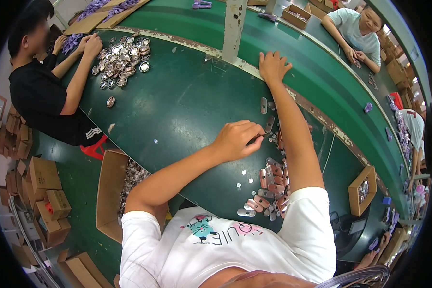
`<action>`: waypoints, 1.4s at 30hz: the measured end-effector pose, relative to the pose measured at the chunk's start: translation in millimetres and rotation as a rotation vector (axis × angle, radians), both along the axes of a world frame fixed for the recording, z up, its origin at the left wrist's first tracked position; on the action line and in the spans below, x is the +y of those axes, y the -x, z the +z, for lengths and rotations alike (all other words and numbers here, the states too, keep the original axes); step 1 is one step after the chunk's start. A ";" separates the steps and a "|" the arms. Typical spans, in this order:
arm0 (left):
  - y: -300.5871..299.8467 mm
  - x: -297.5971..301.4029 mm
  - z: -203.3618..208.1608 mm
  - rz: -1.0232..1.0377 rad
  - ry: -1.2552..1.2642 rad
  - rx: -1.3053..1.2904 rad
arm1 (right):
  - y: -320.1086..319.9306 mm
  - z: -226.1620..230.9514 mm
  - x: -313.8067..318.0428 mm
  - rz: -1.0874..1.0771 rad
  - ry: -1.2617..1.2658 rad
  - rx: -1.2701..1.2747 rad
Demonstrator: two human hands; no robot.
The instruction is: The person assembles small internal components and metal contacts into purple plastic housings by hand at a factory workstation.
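The left hand (239, 141) curls its fingers narrowly around what seems a thin dark item (252, 141), mid-frame; the right hand (273, 68), upper centre, spreads its fingers wide, palm hidden. Pink and silver oblong pieces (263, 178) lie right of centre, beside the right forearm (296, 139), which could scatter them if it swings low. Lower left, a big carton (109, 194) holds small shiny parts (133, 180); at right, a small box (354, 199) holds metallic bits (364, 190).

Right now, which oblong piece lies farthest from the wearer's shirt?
The grey piece beyond the left hand; the other visible oblong pieces lie nearer the shirt.
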State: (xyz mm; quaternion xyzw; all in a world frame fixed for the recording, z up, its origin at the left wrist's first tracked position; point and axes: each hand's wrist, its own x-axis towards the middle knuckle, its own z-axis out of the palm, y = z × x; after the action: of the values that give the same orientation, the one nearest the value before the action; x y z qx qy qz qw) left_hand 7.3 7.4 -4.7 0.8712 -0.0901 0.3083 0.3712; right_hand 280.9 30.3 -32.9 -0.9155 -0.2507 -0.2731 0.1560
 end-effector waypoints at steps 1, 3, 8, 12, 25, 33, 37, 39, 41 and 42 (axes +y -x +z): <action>0.2 0.4 0.1 -0.001 0.004 0.002 | 0.5 1.1 0.2 -0.012 0.080 0.064; 0.1 0.2 0.9 -0.003 0.010 -0.005 | 1.4 -0.6 0.1 0.006 -0.029 -0.032; 0.2 0.4 1.7 0.000 -0.011 0.008 | -0.8 4.3 -0.5 -0.007 0.196 0.196; -2.6 -1.5 -1.8 0.002 0.022 0.020 | -1.1 1.6 0.2 0.037 -0.034 -0.001; 23.5 -20.4 -3.0 0.045 0.707 -0.137 | -107.4 11.8 137.1 0.538 0.069 0.130; 17.3 -10.2 1.1 0.248 1.259 -0.102 | -115.6 -13.2 256.1 0.490 -0.048 0.189; 14.3 3.1 19.3 0.365 1.461 -0.158 | -134.0 -7.4 266.7 0.566 -0.013 0.253; 17.3 10.2 21.9 0.313 1.447 -0.174 | -135.2 -6.5 267.0 0.566 -0.028 0.335; 19.1 13.0 31.7 0.334 1.466 -0.151 | -134.4 -7.7 265.3 0.502 0.062 0.384; 19.8 12.3 31.7 0.322 1.474 -0.182 | -135.8 -10.4 263.8 0.433 0.138 0.388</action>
State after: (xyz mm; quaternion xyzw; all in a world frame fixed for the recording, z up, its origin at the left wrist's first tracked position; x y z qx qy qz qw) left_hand -12.5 19.6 27.0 0.3712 0.2372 0.4095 0.7989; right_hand 416.7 294.2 -43.3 -0.8842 -0.4238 -0.0355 0.1930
